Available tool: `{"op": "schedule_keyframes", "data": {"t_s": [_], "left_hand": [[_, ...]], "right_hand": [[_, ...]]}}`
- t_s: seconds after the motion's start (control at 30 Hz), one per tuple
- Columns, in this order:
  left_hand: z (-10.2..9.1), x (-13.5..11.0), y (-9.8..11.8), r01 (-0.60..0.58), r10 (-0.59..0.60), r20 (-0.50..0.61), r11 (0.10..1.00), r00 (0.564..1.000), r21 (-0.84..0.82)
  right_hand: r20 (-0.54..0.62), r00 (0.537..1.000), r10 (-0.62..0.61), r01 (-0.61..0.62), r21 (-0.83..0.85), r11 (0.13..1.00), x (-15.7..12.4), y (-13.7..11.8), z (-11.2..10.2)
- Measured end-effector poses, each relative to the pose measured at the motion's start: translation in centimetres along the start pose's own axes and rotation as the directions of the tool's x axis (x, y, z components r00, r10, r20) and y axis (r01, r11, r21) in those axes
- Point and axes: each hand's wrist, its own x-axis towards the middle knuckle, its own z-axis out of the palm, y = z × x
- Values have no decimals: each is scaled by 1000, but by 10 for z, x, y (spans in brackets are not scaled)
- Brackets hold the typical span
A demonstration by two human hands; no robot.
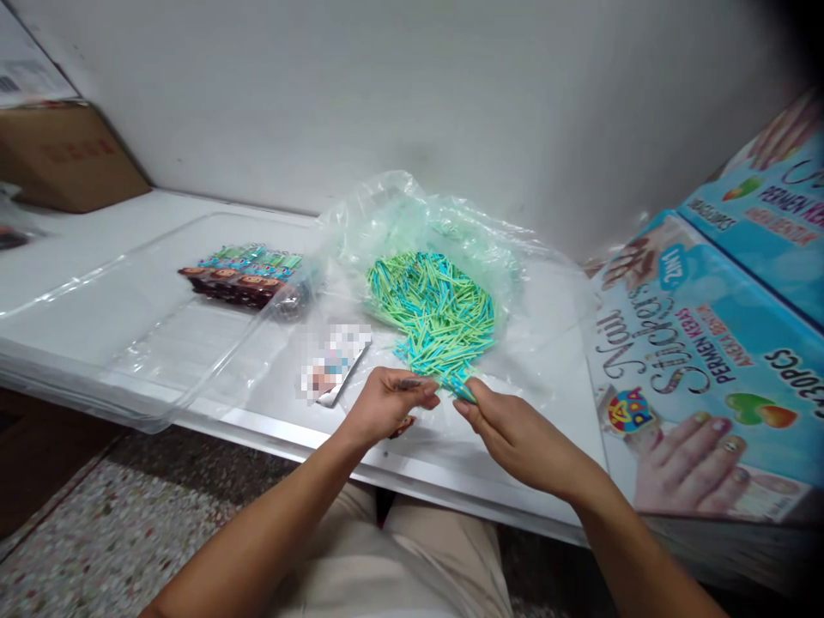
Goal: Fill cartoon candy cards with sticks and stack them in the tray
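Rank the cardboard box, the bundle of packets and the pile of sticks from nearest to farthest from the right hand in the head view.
1. Pile of sticks: just ahead of the right hand.
2. Bundle of packets: left of the sticks.
3. Cardboard box: at the far left.

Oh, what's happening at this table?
A person is working with both hands beside a heap of thin green and blue sticks, which spills from a clear plastic bag. The right hand pinches a few sticks; the left hand holds a small dark packet, mostly hidden by the fingers. To the left, colourful packets lie grouped in a clear plastic tray.
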Motion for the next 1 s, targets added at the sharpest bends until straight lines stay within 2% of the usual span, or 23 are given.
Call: {"op": "schedule_keyframes", "data": {"t_s": [0.13,0.2,0.33,0.47,0.53,0.67,0.8,0.93,1.0], "left_hand": [[-1,0,-3,-4,12,92,997,996,-82],[-3,0,-2,-23,30,114,998,993,-65],[-7,-4,3,-91,88,89,995,992,28],[-6,-8,8,-3,3,48,1000,999,14],[-5,-9,10,2,-4,54,1000,999,29],[-6,-9,11,-182,168,85,960,982,214],[-12,-10,11,-353,317,158,809,935,470],[-14,-10,11,-499,456,278,487,845,717],[-12,-10,10,-518,464,341,334,817,787]], "right_hand": [[-7,1000,-4,4,-23,1000,2,0,1],[2,1000,6,-6,-31,999,2,1,3],[34,999,8,-7,-24,1000,2,1,4],[37,999,-16,17,-22,1000,3,-3,-3],[46,998,-33,35,-34,999,5,-5,-8],[100,994,-40,53,-131,990,8,-9,-15],[164,982,-97,128,-187,974,12,-9,-20],[222,971,-86,147,-274,951,18,-11,-21],[246,968,-53,142,-359,923,22,-14,-19]]}}
